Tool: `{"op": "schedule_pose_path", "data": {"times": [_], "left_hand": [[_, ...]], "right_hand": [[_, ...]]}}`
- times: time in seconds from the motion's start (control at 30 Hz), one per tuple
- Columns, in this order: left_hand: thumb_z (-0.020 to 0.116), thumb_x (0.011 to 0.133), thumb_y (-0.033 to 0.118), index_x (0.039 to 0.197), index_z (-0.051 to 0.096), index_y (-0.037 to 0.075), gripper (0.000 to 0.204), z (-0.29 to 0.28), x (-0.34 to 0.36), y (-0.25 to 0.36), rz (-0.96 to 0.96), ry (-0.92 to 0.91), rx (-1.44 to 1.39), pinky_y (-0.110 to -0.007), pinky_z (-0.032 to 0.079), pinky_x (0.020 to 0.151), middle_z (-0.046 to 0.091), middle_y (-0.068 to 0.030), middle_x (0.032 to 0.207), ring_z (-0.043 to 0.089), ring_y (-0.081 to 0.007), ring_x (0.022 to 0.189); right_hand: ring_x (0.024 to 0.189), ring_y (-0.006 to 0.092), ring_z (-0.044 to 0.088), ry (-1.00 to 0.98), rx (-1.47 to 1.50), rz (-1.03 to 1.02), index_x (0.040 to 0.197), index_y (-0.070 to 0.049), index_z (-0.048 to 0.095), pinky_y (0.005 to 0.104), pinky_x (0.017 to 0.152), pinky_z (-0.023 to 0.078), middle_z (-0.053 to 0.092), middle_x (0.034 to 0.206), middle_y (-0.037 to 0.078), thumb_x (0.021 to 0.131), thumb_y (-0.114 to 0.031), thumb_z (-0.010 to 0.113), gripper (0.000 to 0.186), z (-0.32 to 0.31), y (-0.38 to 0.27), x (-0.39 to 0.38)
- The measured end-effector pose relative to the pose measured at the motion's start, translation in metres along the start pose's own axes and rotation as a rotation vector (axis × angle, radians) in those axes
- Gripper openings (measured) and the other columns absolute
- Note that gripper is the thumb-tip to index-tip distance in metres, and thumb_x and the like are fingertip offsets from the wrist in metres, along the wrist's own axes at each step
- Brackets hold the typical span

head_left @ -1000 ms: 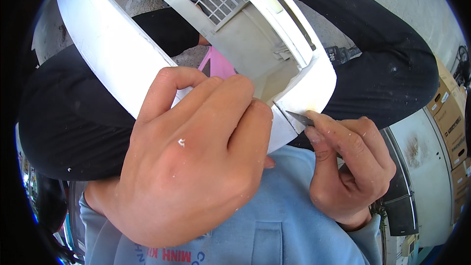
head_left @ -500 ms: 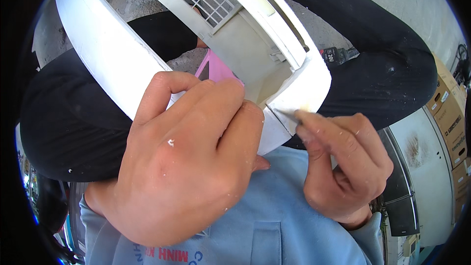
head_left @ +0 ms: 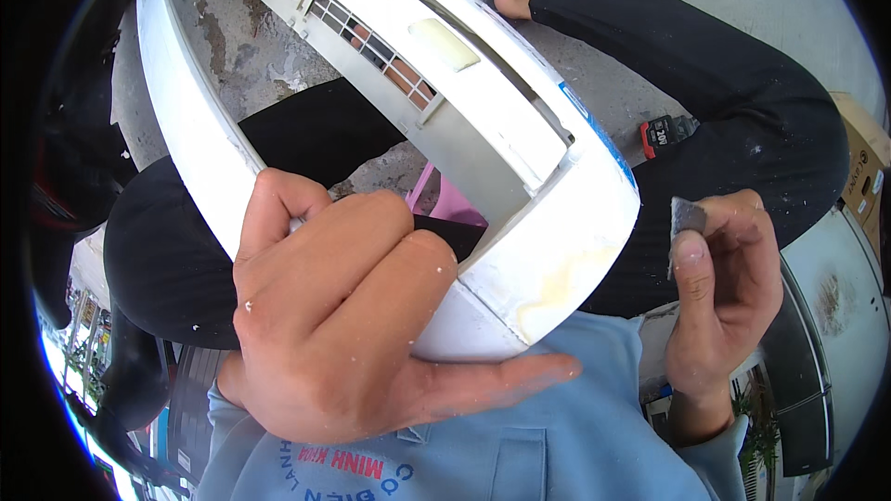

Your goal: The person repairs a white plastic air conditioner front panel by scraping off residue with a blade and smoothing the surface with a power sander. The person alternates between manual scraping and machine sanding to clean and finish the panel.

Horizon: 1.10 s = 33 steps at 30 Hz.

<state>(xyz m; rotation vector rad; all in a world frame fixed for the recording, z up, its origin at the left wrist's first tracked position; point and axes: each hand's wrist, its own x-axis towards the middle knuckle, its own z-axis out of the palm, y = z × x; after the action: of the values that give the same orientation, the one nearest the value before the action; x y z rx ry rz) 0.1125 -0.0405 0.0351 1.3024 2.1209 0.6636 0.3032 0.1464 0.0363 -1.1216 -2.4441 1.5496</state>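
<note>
A long white plastic frame [head_left: 557,241], like an air conditioner's casing with grilles, lies tilted across my lap. My left hand [head_left: 343,315] is closed round its near end, the thumb stretched along the underside of the corner. A thin dark seam line crosses that corner, beside a yellowish patch [head_left: 571,274]. My right hand [head_left: 729,288] is off to the right, apart from the frame. Between its thumb and fingers it pinches a small grey piece of sandpaper [head_left: 688,216], folded or curled, raised so its face shows.
Beyond my right thigh a black and red battery pack [head_left: 666,135] lies on the concrete floor. Something pink [head_left: 455,204] shows through the frame's opening. A cardboard box [head_left: 863,167] and a stained white panel [head_left: 840,315] stand at the right.
My right hand has drawn the sandpaper away from the corner, rightward. The frame has turned and shifted, showing more of its corner. My left hand has moved down and left, its thumb now extended.
</note>
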Motion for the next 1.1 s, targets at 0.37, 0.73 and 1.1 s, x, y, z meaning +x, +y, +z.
{"op": "schedule_pose_path", "data": {"times": [0.37, 0.73, 1.1], "left_hand": [[0.092, 0.055, 0.058, 0.062, 0.057, 0.006, 0.063, 0.001, 0.008, -0.009, 0.043, 0.070, -0.002, -0.038, 0.033, 0.062, 0.042, -0.0020, 0.056, 0.040, -0.0185, 0.048], [0.094, 0.053, 0.059, 0.064, 0.056, 0.006, 0.066, -0.009, 0.015, -0.003, 0.014, 0.024, -0.044, -0.037, 0.033, 0.062, 0.043, -0.0028, 0.058, 0.042, -0.0184, 0.049], [0.095, 0.051, 0.057, 0.065, 0.056, 0.005, 0.066, 0.003, 0.001, -0.009, 0.060, 0.050, -0.018, -0.037, 0.035, 0.060, 0.045, -0.0042, 0.060, 0.045, -0.0197, 0.052]], "right_hand": [[0.061, 0.0140, 0.053, -0.274, -0.164, -0.333, 0.135, -0.022, 0.067, 0.0293, 0.057, 0.038, 0.062, 0.076, 0.000, 0.086, -0.010, 0.079, 0.053, 0.010, 0.007, -0.004], [0.060, 0.0119, 0.047, -0.322, -0.349, -0.312, 0.135, -0.033, 0.070, 0.0294, 0.055, 0.033, 0.057, 0.075, -0.002, 0.083, -0.009, 0.077, 0.057, 0.008, -0.005, 0.005], [0.061, 0.0106, 0.048, -0.322, -0.366, -0.352, 0.135, -0.043, 0.068, 0.0286, 0.057, 0.036, 0.061, 0.080, -0.003, 0.085, -0.004, 0.077, 0.065, 0.022, -0.003, -0.010]]}}
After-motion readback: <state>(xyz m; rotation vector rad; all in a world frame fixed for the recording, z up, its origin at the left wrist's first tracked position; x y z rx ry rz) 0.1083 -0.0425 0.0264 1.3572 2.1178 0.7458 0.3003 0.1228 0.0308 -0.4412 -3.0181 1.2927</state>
